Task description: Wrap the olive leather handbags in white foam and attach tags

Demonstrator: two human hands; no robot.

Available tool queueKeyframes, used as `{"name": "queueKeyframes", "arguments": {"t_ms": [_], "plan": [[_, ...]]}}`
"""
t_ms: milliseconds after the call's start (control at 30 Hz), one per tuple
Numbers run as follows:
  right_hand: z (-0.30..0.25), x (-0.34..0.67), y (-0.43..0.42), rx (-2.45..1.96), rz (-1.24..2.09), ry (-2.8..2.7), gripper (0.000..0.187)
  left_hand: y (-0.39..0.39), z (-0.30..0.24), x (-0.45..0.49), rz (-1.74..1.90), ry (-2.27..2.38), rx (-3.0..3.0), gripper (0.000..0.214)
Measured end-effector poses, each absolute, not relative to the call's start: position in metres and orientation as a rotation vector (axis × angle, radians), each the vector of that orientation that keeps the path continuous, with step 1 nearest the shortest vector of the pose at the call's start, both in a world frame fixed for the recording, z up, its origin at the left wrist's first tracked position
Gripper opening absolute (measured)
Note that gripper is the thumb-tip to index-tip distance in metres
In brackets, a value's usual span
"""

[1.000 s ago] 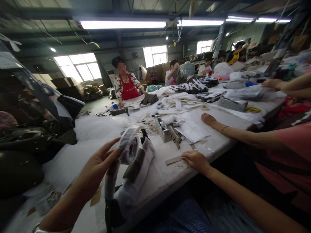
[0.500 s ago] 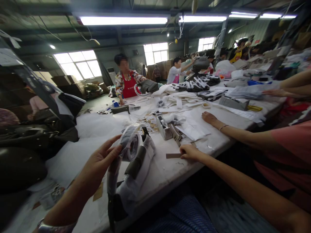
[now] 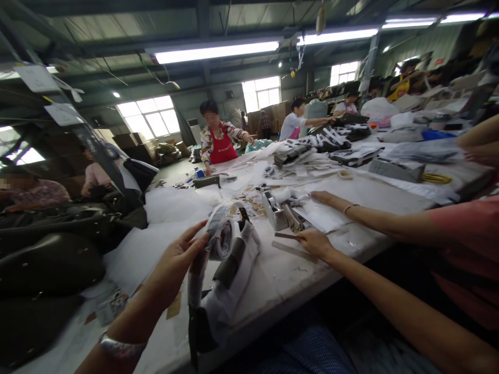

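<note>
My left hand [image 3: 191,249] pinches a dark strap [image 3: 219,221] in clear wrap, with a coiled end hanging beside the fingers. The strap curves down to the table, where dark green parts [image 3: 228,267] are wrapped in white film. My right hand [image 3: 315,242] is closed on the end of a narrow brown strip [image 3: 286,236], which points left above the table. A paler flat strip [image 3: 295,251] lies on the table just below that hand. Past my right hand stands a grey tape dispenser [image 3: 273,210], with a small stack of brown strips [image 3: 293,218] beside it.
At my right, a co-worker's hand [image 3: 322,196] rests on white sheets. White foam sheets [image 3: 177,205] cover the left side of the table [image 3: 268,291]. Dark green bags [image 3: 50,259] are piled at far left. Across the table stands a person in a red apron [image 3: 223,148].
My view has turned slightly left. The brown strip in my right hand is lifted and tilted, and a paler strip shows beneath it. My left hand keeps its hold on the strap.
</note>
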State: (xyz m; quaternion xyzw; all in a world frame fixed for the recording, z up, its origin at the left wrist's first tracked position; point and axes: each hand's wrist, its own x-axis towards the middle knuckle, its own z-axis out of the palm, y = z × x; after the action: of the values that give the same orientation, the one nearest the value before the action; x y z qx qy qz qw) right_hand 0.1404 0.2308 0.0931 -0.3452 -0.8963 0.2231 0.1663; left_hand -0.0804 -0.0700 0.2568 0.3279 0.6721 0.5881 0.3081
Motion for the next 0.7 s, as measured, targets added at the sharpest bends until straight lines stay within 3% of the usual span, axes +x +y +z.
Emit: {"name": "queueKeyframes", "arguments": {"t_ms": [100, 367, 600, 700], "plan": [[0.101, 0.138, 0.222, -0.889, 0.635, -2.485, 0.031, -0.071, 0.256, -0.082, 1.549, 1.806, 0.88, 0.076], [0.178, 0.119, 0.138, -0.292, 1.417, -2.32, 0.04, -0.07, 0.256, -0.081, 1.541, 1.757, 0.925, 0.069], [0.21, 0.083, 0.11, -0.235, 1.467, -2.325, 0.037, -0.07, 0.259, -0.071, 1.481, 1.787, 0.982, 0.07], [0.219, 0.068, 0.099, -0.192, 1.686, -2.173, 0.04, -0.069, 0.261, -0.066, 1.455, 1.789, 1.018, 0.069]]}}
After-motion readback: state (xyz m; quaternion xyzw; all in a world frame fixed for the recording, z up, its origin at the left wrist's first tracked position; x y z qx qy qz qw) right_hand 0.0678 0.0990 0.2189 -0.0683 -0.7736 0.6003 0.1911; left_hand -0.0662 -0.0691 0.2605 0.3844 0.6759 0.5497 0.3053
